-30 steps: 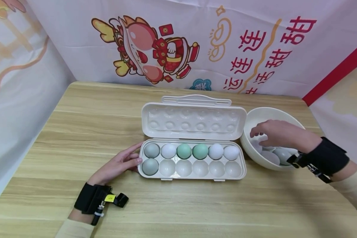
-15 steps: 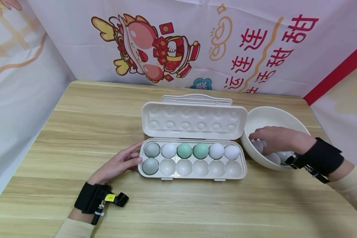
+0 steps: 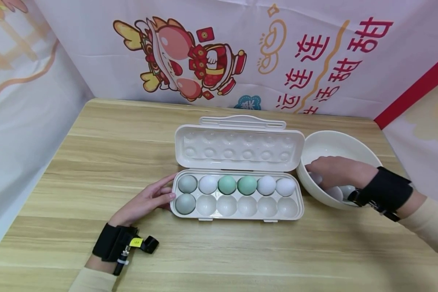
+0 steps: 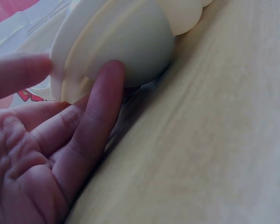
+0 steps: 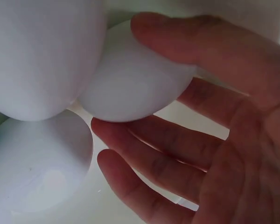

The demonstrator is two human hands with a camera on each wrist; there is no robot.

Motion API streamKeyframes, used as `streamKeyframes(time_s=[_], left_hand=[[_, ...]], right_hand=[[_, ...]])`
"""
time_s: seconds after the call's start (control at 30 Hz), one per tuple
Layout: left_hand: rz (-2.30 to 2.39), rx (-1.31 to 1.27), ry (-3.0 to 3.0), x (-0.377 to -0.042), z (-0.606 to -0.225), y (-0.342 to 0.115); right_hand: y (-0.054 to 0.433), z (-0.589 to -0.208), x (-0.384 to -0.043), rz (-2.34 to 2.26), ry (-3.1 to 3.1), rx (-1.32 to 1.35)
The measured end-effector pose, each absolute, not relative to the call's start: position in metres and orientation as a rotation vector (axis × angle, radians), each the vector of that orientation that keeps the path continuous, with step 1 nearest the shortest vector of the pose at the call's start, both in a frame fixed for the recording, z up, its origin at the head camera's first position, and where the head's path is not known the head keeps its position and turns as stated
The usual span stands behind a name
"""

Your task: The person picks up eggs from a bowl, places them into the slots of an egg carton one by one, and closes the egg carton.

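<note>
At its left end, an egg box point(image 3: 237, 217) of white plastic is held by my left hand point(image 3: 143, 205). The left wrist view shows the thumb at the rim and fingers point(image 4: 105, 100) against the rounded underside. Its hinged lid point(image 3: 239, 164) stands open. Pale, white and green eggs fill the back row; one grey-green egg point(image 3: 185, 203) sits front left. Inside a white bowl point(image 3: 354, 147), my right hand point(image 3: 340, 170) grips a pale egg point(image 5: 137, 81), thumb on one side and fingers on the other. Two more eggs lie close beside it, a large-looking one point(image 5: 44, 56) overlapping it in view.
The bowl stands right against the box's right side. Both rest on a wood-grain table point(image 3: 219, 255). A printed cloth point(image 3: 219, 52) hangs behind the table's back edge, with more cloth at both sides. Each wrist wears a black strap with a camera.
My right hand has gone lower into the bowl, and its fingers have closed around an egg. The left hand keeps its place at the egg box.
</note>
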State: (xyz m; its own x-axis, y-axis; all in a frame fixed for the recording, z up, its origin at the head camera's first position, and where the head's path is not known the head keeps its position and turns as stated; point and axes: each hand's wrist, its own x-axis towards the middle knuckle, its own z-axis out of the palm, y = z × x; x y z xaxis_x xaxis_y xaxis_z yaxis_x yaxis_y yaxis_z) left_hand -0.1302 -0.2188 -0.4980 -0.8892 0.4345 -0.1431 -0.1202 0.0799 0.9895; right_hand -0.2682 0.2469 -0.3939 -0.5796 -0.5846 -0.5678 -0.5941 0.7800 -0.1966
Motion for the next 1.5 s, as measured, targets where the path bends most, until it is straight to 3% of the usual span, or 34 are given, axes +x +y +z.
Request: streamKeyframes(time_s=[1.5], left_hand=[[1.838, 0.316, 1.987, -0.131, -0.498, -0.220]], right_hand=[[0.252, -0.362, -0.254, -0.053, 2.555, -0.954]])
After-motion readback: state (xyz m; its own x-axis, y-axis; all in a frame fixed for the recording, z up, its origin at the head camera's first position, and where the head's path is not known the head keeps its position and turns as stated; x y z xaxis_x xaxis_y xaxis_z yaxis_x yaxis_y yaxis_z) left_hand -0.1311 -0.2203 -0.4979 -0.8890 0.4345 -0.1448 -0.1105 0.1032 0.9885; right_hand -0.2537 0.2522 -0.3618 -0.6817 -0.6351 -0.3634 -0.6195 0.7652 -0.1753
